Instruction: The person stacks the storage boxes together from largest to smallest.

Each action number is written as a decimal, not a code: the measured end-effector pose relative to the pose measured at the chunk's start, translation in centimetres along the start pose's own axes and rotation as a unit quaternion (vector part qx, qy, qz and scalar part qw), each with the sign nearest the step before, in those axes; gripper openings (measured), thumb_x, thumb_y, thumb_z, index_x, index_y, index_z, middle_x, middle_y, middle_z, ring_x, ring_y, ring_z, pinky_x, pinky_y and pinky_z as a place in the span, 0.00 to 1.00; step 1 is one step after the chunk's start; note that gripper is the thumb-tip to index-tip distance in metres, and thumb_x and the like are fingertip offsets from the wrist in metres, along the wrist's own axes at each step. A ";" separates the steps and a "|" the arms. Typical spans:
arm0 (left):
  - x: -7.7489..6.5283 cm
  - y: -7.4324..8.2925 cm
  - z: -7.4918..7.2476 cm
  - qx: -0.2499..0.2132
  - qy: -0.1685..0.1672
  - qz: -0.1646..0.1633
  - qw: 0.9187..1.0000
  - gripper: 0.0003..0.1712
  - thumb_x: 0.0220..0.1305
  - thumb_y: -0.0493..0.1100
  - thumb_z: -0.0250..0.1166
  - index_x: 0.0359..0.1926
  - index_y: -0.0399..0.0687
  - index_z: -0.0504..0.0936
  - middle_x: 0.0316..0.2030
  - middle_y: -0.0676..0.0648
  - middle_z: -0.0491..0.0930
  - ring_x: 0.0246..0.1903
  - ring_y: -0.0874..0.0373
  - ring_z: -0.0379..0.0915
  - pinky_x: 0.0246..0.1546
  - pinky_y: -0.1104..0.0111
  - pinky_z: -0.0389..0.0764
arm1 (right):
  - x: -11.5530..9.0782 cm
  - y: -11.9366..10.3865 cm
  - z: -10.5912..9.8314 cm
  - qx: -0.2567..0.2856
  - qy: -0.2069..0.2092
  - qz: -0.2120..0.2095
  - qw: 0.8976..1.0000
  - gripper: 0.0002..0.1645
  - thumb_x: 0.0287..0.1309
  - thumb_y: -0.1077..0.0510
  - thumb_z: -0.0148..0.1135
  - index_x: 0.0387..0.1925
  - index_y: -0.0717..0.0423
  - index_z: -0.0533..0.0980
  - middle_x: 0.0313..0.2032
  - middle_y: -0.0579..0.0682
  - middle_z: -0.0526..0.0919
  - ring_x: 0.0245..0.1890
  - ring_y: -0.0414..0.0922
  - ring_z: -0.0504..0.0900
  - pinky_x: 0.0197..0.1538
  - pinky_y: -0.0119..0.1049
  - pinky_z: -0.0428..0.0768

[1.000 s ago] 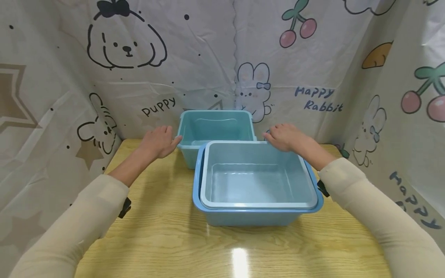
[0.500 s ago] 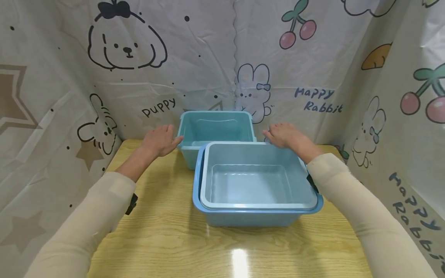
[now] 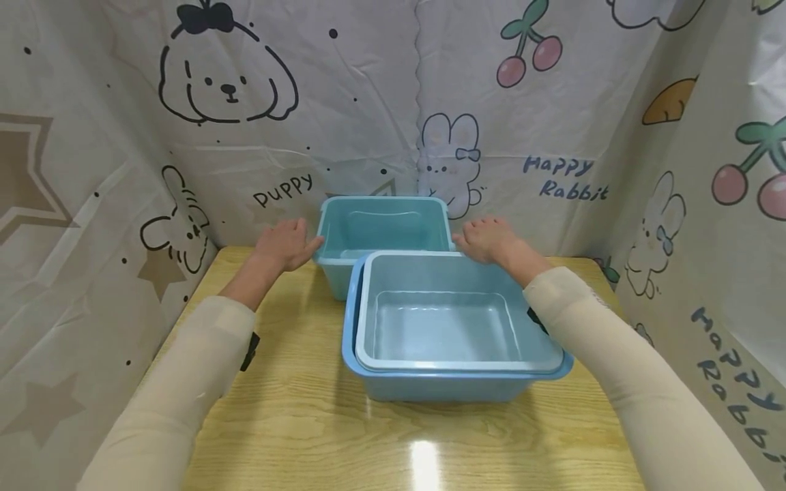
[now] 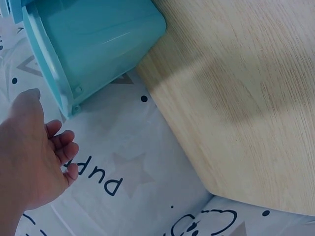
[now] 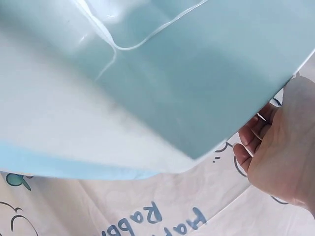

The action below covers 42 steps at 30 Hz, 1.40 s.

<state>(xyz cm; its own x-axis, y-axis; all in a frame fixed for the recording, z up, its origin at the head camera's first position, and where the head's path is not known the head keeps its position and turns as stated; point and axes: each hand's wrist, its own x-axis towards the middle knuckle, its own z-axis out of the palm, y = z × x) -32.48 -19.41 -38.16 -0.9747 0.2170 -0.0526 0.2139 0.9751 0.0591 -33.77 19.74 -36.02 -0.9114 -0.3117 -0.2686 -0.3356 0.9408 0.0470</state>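
Observation:
At the back of the table stands a teal plastic bin [image 3: 334, 274]. My left hand [image 3: 284, 243] is at its left rim. In the left wrist view a small gap shows between the thumb and the bin, and the fingers are loosely bent around nothing. Over on the bin's right side is my right hand [image 3: 488, 240], just behind the far rim of a pale blue bin [image 3: 460, 365]. Its fingers bend loosely in the right wrist view; whether the thumb touches a rim cannot be told. The pale blue bin sits inside a darker blue bin [image 3: 442, 389], in front of the teal one.
The bins stand on a wooden table [image 3: 295, 409]. A printed cloth [image 3: 356, 123] hangs close behind the teal bin and along both sides. The front bins overlap the teal bin's lower right part in the head view.
My right hand has moved left, toward the teal bin's right rim. The left hand stays near the left rim while its forearm shifts right. The bins have not moved.

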 end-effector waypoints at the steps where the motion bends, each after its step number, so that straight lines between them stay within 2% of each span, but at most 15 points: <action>1: 0.1 0.0 0.0 0.002 -0.001 0.000 1.000 0.34 0.77 0.61 0.42 0.55 0.30 0.65 0.50 0.31 0.72 0.50 0.36 0.70 0.50 0.43 0.69 | 0.1 -0.1 0.0 -0.001 -0.002 -0.001 1.000 0.38 0.78 0.42 0.29 0.73 0.66 0.57 0.72 0.65 0.58 0.73 0.63 0.53 0.72 0.57 0.48; 6: 0.4 -0.1 0.2 0.009 -0.005 -0.005 1.000 0.35 0.77 0.61 0.41 0.57 0.30 0.65 0.51 0.30 0.72 0.51 0.36 0.70 0.52 0.43 0.69 | 0.7 -0.7 -0.3 -0.007 -0.018 -0.003 1.000 0.39 0.78 0.41 0.28 0.74 0.66 0.56 0.73 0.65 0.57 0.73 0.63 0.53 0.72 0.57 0.48; 11: 0.6 0.0 0.1 0.012 -0.013 -0.008 1.000 0.37 0.77 0.62 0.41 0.61 0.29 0.64 0.57 0.29 0.70 0.56 0.35 0.68 0.56 0.42 0.67 | 1.3 -1.0 -0.5 0.002 -0.035 0.004 0.999 0.39 0.78 0.42 0.28 0.74 0.67 0.54 0.73 0.66 0.56 0.73 0.63 0.52 0.72 0.57 0.47; 17: 0.7 -0.1 0.2 0.016 -0.015 -0.011 1.000 0.36 0.76 0.62 0.41 0.58 0.29 0.65 0.53 0.30 0.72 0.52 0.36 0.70 0.53 0.45 0.70 | 1.5 -1.4 -1.0 0.013 -0.063 0.009 0.998 0.39 0.78 0.42 0.28 0.75 0.67 0.52 0.73 0.66 0.55 0.74 0.63 0.50 0.72 0.57 0.44; 23: 0.7 0.1 0.3 0.037 -0.032 -0.018 0.999 0.40 0.76 0.63 0.40 0.64 0.27 0.63 0.59 0.28 0.70 0.57 0.33 0.68 0.57 0.43 0.68 | 2.0 -1.6 -1.4 0.042 -0.084 0.028 0.995 0.39 0.78 0.42 0.29 0.75 0.67 0.52 0.73 0.67 0.54 0.74 0.64 0.49 0.73 0.56 0.43; 29: 0.7 0.2 0.8 0.033 -0.033 -0.014 0.999 0.37 0.76 0.62 0.42 0.59 0.28 0.66 0.54 0.29 0.72 0.53 0.34 0.71 0.54 0.44 0.70 | 2.4 -1.7 -1.5 0.061 -0.097 0.031 0.993 0.39 0.78 0.42 0.30 0.75 0.66 0.53 0.73 0.66 0.54 0.74 0.64 0.49 0.73 0.56 0.42; 34: 0.8 0.2 1.2 0.034 -0.034 -0.018 0.999 0.37 0.76 0.61 0.43 0.60 0.28 0.65 0.55 0.28 0.71 0.55 0.34 0.69 0.57 0.43 0.68 | 2.6 -1.7 -1.5 0.080 -0.112 0.032 0.990 0.39 0.78 0.42 0.29 0.75 0.65 0.52 0.74 0.66 0.54 0.74 0.64 0.48 0.73 0.56 0.41; 42: 1.2 0.1 1.3 0.024 -0.041 -0.009 0.999 0.35 0.76 0.61 0.43 0.55 0.30 0.68 0.47 0.32 0.75 0.45 0.39 0.73 0.48 0.48 0.74 | 3.2 -1.7 -1.3 0.128 -0.155 0.063 0.978 0.40 0.77 0.39 0.29 0.76 0.63 0.53 0.73 0.67 0.55 0.72 0.65 0.53 0.70 0.59 0.52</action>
<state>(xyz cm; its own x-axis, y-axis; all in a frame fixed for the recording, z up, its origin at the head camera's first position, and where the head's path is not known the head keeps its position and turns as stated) -33.49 -18.95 -39.55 -0.9703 0.2006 -0.1349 0.2011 0.9795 0.0097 -36.40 17.02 -35.67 -0.8121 -0.1740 -0.5569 -0.1188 0.9838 -0.1341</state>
